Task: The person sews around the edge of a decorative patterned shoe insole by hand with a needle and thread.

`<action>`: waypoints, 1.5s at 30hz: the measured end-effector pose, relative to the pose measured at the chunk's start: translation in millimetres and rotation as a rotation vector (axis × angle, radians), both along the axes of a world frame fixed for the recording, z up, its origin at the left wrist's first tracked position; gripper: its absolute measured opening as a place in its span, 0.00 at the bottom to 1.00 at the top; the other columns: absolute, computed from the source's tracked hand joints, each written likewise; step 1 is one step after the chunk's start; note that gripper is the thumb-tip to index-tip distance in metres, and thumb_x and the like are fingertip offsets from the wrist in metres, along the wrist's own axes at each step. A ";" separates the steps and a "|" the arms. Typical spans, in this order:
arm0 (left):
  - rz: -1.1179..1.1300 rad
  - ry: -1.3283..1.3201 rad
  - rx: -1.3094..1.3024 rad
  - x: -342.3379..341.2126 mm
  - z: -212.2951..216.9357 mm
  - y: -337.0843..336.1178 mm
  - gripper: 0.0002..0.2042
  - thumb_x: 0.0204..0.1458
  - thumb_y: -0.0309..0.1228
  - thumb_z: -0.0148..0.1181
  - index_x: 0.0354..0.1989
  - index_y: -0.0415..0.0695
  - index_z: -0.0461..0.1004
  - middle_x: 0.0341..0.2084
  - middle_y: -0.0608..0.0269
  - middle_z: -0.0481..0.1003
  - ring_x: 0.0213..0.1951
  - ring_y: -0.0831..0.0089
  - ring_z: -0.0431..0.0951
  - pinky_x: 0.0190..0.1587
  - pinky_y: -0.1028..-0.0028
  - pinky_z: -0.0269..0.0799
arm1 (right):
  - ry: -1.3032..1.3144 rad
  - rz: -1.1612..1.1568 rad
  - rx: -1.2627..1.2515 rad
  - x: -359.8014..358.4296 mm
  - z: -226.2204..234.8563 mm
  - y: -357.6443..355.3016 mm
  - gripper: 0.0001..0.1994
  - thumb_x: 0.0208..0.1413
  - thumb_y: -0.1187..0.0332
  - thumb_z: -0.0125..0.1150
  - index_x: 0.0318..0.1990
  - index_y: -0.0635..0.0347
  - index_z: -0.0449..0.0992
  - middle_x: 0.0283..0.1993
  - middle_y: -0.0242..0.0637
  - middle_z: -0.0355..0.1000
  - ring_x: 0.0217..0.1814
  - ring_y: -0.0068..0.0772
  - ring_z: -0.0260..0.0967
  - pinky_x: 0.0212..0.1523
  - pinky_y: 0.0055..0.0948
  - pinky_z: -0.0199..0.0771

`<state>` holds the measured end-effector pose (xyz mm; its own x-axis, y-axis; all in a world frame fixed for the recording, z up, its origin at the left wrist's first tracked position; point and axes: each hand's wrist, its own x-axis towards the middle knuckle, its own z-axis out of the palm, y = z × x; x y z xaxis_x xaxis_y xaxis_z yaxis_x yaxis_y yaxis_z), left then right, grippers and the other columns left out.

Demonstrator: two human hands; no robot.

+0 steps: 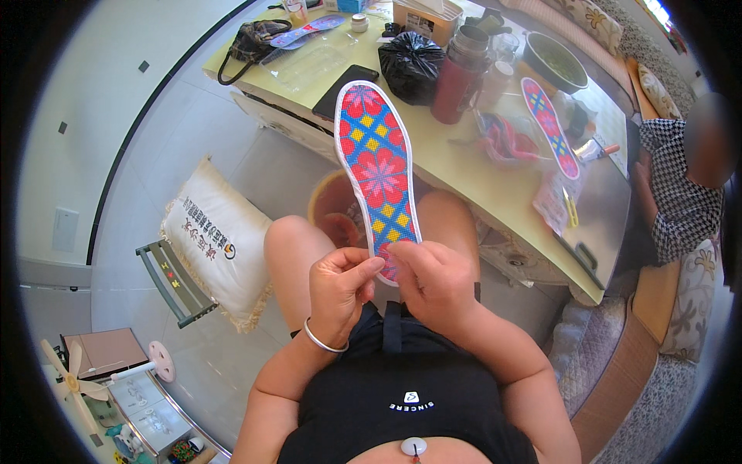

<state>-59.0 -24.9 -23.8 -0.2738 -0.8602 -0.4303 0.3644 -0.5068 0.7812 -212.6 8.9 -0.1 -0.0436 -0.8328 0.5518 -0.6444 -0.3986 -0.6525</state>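
Observation:
A cross-stitched insole with red and pink flowers, blue bands, yellow diamonds and a white edge stands up above my lap, toe end away from me. My left hand, a silver bangle on its wrist, pinches the left edge of the heel between thumb and fingers. Over the right side of the heel, my right hand is closed with thumb and fingers together; what is between them is hidden. A similar insole lies on the table at the right.
Beyond my knees the yellowish table carries a black plastic bag, a dark red flask, a metal pot and a yellow-handled tool. Between my legs is a bucket. A cushioned stool stands left; a person sits right.

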 end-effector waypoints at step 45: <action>-0.007 -0.386 -0.490 -0.7 -3.2 9.6 0.05 0.47 0.20 0.65 0.32 0.33 0.77 0.24 0.60 0.77 0.23 0.79 0.76 0.25 0.80 0.71 | 0.097 -0.013 -0.019 5.2 -6.9 2.4 0.07 0.43 0.75 0.61 0.24 0.57 0.67 0.18 0.36 0.65 0.20 0.39 0.67 0.20 0.35 0.66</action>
